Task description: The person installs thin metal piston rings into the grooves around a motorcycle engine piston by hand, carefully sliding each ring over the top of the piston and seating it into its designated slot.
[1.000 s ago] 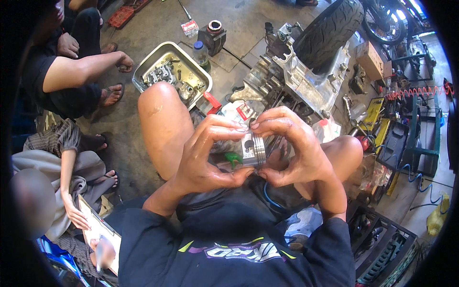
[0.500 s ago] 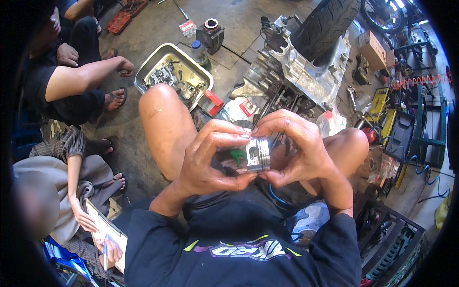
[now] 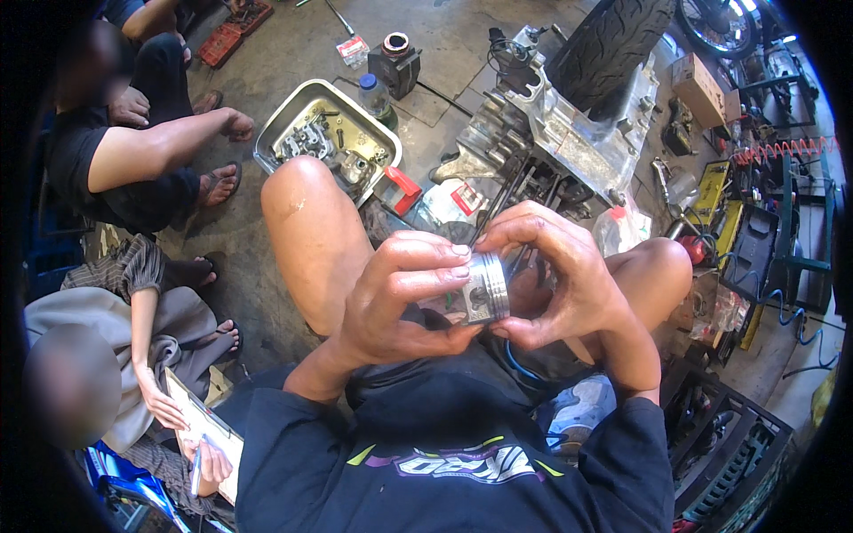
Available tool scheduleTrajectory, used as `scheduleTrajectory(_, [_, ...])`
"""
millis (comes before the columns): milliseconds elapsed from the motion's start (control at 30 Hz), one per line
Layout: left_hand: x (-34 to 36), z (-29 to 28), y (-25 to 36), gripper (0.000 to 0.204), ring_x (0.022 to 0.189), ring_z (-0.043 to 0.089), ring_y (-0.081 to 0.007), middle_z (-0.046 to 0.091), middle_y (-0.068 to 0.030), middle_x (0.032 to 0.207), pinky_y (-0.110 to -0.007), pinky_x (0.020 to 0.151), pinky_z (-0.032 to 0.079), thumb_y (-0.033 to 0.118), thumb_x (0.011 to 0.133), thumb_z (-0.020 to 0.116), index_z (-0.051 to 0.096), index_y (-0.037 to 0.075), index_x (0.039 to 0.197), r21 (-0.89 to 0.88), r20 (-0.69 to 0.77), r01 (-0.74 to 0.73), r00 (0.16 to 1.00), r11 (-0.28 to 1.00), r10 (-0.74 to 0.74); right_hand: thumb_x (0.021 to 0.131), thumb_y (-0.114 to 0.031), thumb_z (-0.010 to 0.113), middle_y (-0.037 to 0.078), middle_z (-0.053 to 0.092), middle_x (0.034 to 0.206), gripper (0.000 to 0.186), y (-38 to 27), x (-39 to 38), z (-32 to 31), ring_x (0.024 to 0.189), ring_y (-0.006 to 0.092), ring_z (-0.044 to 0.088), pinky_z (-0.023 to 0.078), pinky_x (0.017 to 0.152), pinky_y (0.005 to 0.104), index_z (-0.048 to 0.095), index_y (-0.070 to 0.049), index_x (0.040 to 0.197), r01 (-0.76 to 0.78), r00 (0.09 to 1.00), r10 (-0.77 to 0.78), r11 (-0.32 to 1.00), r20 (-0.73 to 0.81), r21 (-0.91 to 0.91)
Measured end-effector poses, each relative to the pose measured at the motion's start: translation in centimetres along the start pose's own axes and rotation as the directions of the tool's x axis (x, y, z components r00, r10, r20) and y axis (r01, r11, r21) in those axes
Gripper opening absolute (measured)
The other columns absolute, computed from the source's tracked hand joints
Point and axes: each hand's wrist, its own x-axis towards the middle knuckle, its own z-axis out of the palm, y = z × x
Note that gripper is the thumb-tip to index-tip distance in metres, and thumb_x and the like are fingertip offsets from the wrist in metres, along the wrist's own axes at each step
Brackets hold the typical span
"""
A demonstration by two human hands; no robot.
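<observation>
Concrete floor (image 3: 240,275) spreads beneath a crowded workshop, parts strewn on every side. Above the seated person's lap, between the knees, a silver piston (image 3: 487,289) hangs in both hands. Compared with half a second ago, it has turned, its pin hole sitting differently toward the camera, and the green thing (image 3: 450,300) behind it (too covered now to identify) shows only as a sliver. Left hand (image 3: 395,293) pinches the skirt end, fingertips on top and thumb below; right hand (image 3: 564,280) pinches the ringed end likewise. How the right hand's outer fingers sit, I cannot tell.

Beyond, the left knee (image 3: 306,200) blocks the near edge of a tray (image 3: 355,131) of metal parts, with a blue-capped bottle (image 3: 379,108) just beside it. Farther right, a large metal casing (image 3: 577,133) lies before a black tyre (image 3: 617,53); the right hand and its forearm partly hide the right thigh. At left, a co-worker holds a pen (image 3: 196,471) over a clipboard (image 3: 200,413).
</observation>
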Motion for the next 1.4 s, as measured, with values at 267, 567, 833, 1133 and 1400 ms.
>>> scheduleTrajectory(267, [0.0,0.7,0.1,0.063,0.100,0.065,-0.0311,0.061,-0.0136,0.112,-0.041,0.085,0.056,0.008,0.063,0.091,0.060,0.005,0.118,-0.063,-0.028,0.020,0.999,0.998,-0.022,0.062,-0.015,0.082,0.012,0.064,0.100,0.053,0.3,-0.2,0.3,0.085,0.0232,0.063,0.054,0.078,0.0334,0.064,0.000,0.109,0.006,1.000,-0.006,1.000,-0.024,0.013])
scheduleTrajectory(567, [-1.0,1.1,-0.3,0.067,0.100,0.063,-0.0311,0.058,-0.0129,0.115,-0.041,0.084,0.055,0.009,0.062,0.090,0.058,0.006,0.121,0.014,-0.065,0.026,0.998,1.000,-0.025,0.063,-0.014,0.083,0.011,0.065,0.108,0.057,0.7,-0.2,0.2,0.088,0.0207,0.064,0.054,0.082,0.0327,0.064,0.001,0.115,-0.058,0.998,0.056,0.995,0.022,0.075])
scheduleTrajectory(833, [-1.8,1.4,-0.5,0.059,0.102,0.059,-0.0286,0.051,-0.0103,0.118,-0.038,0.086,0.054,0.008,0.060,0.089,0.069,0.020,0.114,0.082,-0.017,0.004,1.000,0.997,-0.003,0.066,-0.013,0.085,0.010,0.066,0.109,0.056,0.8,-0.4,0.4,0.090,0.0196,0.065,0.054,0.082,0.0321,0.065,0.000,0.117,-0.094,0.995,0.091,0.992,0.033,0.087])
scheduleTrajectory(1133, [-2.3,1.7,-0.9,0.055,0.103,0.057,-0.0252,0.050,-0.0118,0.116,-0.036,0.089,0.051,0.010,0.067,0.087,0.069,0.013,0.118,-0.159,-0.069,0.176,0.979,0.971,-0.189,0.066,-0.017,0.091,0.010,0.067,0.106,0.065,0.2,0.2,0.2,0.089,0.0182,0.066,0.055,0.082,0.0329,0.065,-0.001,0.122,-0.141,0.990,0.140,0.988,0.030,0.065])
scheduleTrajectory(1400, [-3.2,2.1,-1.5,0.054,0.106,0.055,-0.0232,0.051,-0.0136,0.115,-0.035,0.095,0.048,0.013,0.075,0.084,0.064,0.006,0.123,-0.453,-0.067,0.303,0.926,0.838,-0.371,0.068,-0.011,0.090,0.009,0.069,0.112,0.062,1.0,0.0,0.4,0.090,0.0163,0.066,0.055,0.083,0.0317,0.065,0.000,0.124,-0.152,0.988,0.152,0.977,0.011,0.147])
